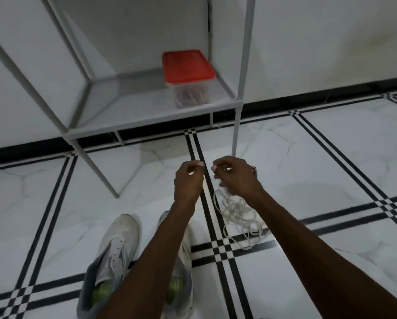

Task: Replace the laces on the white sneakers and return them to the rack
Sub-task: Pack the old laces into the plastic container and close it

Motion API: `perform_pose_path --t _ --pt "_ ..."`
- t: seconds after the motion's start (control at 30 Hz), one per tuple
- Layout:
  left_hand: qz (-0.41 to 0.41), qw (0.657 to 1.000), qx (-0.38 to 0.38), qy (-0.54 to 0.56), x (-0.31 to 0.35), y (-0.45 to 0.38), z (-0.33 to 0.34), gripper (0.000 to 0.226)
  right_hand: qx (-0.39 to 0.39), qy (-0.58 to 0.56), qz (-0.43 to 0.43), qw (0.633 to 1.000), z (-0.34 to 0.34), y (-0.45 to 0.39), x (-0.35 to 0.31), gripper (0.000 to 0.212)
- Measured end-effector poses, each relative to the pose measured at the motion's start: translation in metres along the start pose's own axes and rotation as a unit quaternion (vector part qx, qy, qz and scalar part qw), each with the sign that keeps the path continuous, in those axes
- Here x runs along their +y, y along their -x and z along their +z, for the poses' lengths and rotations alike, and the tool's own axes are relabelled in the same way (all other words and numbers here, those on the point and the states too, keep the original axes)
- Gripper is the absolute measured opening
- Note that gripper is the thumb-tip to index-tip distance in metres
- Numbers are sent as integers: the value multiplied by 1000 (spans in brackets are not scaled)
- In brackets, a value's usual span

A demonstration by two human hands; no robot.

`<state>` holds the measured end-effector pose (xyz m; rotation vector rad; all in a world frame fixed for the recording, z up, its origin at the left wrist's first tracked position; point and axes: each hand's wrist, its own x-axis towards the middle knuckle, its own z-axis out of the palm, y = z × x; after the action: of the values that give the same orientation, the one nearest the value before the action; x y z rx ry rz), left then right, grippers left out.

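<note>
Laces [238,215]: tangled heap on floor, right of unlaced sneakers [120,249]. Right hand [235,174] fingers pinch strands; left hand [189,178] fingers curled, contents unclear. Risk: pulling may tighten knots.

One view only, head-worn, wide-angle. It looked forward and steeply down from above the person's own forearms, which entered from the bottom edge. Left hand [188,180] and right hand [236,176] sat near frame centre, fairly close to the lens. Tiled floor [331,162] filled the lower two thirds. Sneakers [121,247] lay nearest, at the bottom edge. The rack [146,107] stood beyond the hands in the upper left, against the wall. Straight lines bowed toward the edges.
</note>
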<state>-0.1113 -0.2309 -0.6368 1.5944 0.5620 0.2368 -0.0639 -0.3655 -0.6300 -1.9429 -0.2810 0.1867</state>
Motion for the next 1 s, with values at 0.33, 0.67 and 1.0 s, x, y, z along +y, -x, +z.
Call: perform_pose_path --t 0.33,0.67,1.0 --pt "177 971 156 -29 150 -51 -28 11 193 -17 -141 971 -32 -76 -151 18" --pt "25 995 94 -21 197 -139 -24 49 98 18 -10 995 -41 -172 -171 59" --pt "40 997 54 31 225 -151 -36 33 34 -133 37 990 -49 -197 -187 13"
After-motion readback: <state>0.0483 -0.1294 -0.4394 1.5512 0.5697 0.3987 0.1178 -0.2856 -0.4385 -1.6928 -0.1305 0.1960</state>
